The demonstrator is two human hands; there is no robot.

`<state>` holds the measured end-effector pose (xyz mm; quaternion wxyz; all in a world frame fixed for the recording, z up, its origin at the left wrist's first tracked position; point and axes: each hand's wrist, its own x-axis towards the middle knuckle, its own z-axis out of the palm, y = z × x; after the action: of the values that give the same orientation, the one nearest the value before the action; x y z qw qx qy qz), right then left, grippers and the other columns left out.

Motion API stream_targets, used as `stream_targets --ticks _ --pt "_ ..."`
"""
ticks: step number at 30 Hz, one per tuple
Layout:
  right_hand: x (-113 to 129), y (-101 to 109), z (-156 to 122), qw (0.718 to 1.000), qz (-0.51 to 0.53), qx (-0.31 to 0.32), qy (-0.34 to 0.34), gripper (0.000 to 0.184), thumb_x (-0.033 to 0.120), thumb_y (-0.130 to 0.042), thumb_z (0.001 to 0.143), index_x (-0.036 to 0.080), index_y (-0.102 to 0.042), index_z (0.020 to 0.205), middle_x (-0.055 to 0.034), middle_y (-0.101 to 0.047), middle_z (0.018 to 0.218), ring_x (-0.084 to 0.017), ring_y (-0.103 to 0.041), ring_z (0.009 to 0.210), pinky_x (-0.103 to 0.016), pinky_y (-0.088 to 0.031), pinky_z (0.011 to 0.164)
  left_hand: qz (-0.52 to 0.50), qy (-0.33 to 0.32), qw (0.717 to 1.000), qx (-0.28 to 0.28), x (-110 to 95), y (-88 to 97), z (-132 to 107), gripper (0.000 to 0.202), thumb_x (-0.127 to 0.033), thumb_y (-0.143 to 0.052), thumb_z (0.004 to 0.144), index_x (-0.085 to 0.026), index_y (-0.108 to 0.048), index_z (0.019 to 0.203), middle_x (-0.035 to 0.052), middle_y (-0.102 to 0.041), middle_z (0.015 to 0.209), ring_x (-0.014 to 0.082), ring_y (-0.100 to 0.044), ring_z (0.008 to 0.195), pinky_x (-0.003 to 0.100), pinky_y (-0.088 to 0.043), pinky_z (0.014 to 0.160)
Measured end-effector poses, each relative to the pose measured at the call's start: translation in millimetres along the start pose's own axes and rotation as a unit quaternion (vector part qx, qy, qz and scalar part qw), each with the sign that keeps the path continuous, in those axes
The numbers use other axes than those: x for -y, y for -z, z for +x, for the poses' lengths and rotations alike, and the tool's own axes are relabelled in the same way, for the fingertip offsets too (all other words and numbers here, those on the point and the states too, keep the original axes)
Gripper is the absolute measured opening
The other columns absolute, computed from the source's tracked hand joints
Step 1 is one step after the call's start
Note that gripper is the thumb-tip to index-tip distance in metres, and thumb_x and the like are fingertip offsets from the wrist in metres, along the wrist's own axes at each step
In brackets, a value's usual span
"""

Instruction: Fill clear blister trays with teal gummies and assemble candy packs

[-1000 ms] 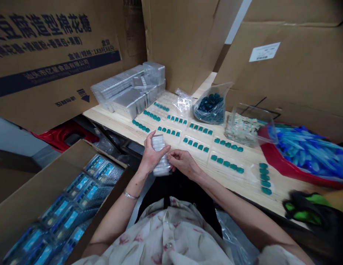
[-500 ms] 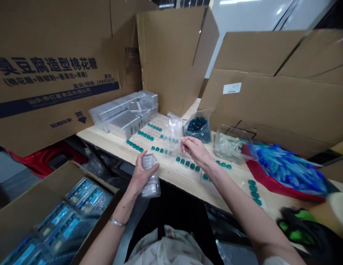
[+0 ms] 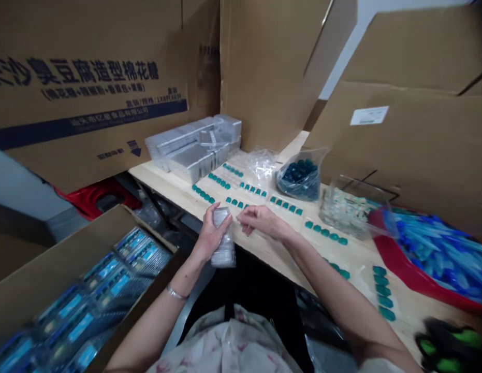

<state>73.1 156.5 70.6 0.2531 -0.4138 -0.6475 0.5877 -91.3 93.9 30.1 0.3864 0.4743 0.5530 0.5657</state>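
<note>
My left hand (image 3: 212, 235) is closed around a stack of clear plastic trays (image 3: 224, 246), held upright just off the table's front edge. Close to its right side, my right hand (image 3: 262, 220) hovers over the edge with fingers loosely bent and apart; I see nothing between them. Short rows of teal-green pieces (image 3: 204, 194) lie on the wooden table (image 3: 260, 254) around both hands. My right forearm hides part of one row. Behind the rows is a crumpled heap of clear plastic (image 3: 261, 165).
A bag of dark teal pieces (image 3: 301, 176), a clear box of small packets (image 3: 347, 210) and a red tray of blue items (image 3: 411, 277) stand rightward. Stacked clear cases (image 3: 194, 155) sit at the back left. An open carton (image 3: 108, 217) holds blue-labelled packs. Black-green scissors-like handles (image 3: 450, 342) lie lower right.
My right hand has moved back from above the rows toward the tray stack. Clear plastic that was near its fingers is gone from there. The view has swung left and down.
</note>
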Motion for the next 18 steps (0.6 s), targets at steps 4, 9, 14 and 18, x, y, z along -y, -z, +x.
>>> stream_targets --ticks 4,9,14,18 --pt "-12 -42 -33 0.997 0.067 0.031 -0.031 0.03 0.044 -0.065 0.071 0.015 -0.058 0.069 0.0014 -0.059 0.055 -0.009 -0.055 0.049 -0.022 -0.048 0.05 0.012 0.014 1.0 0.007 0 -1.2 0 0.058 -0.04 -0.06 0.076 -0.022 -0.041 0.127 0.0091 -0.048 0.118 0.0196 -0.05 0.105 0.035 -0.038 0.094" --pt "-15 -46 -35 0.988 0.147 0.027 -0.033 0.031 0.044 -0.067 0.069 0.014 -0.06 0.069 0.0008 -0.06 0.055 -0.009 -0.055 0.048 -0.023 -0.048 0.052 0.025 0.011 1.0 0.0 -2 -3.0 -1 0.055 -0.039 -0.059 0.077 -0.022 -0.042 0.126 0.0082 -0.047 0.119 0.0194 -0.048 0.107 0.034 -0.037 0.095" --pt "-15 -45 -36 0.986 0.161 0.018 -0.029 0.03 0.042 -0.065 0.07 0.013 -0.06 0.066 -0.0003 -0.06 0.055 -0.009 -0.055 0.048 -0.023 -0.048 0.052 0.029 0.013 0.999 0.0 -4 -4.3 -1 0.056 -0.039 -0.06 0.076 -0.022 -0.041 0.127 0.0085 -0.046 0.122 0.0198 -0.048 0.107 0.035 -0.038 0.095" --pt "-19 -51 -36 0.99 0.133 -0.032 -0.022 0.024 0.035 -0.061 0.073 0.014 -0.057 0.062 0.0008 -0.058 0.05 -0.01 -0.054 0.043 -0.023 -0.047 0.047 0.023 0.015 0.999 0.02 -7 -3.9 -3 0.07 -0.036 -0.07 0.067 -0.024 -0.038 0.129 0.0089 -0.043 0.124 0.0209 -0.05 0.106 0.037 -0.04 0.094"
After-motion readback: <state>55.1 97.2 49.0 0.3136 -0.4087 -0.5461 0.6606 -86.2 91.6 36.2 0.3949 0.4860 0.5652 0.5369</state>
